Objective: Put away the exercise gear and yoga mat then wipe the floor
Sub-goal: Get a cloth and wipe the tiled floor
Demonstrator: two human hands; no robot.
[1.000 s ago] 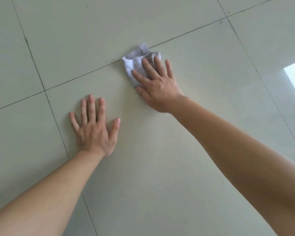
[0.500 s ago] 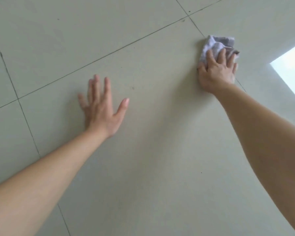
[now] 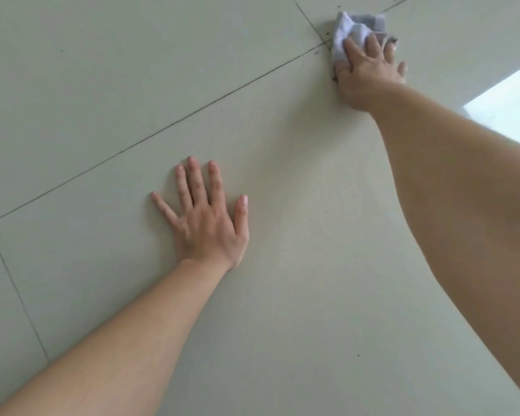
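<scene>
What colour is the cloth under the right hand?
Pale lavender-white with a grey patch, seen in the head view: cloth, right hand.

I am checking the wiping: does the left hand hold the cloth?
No, the left hand lies flat on the floor; the cloth is under the right hand.

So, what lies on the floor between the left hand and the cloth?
Head view: only bare floor tile with tiny dark specks between left hand and cloth.
</scene>
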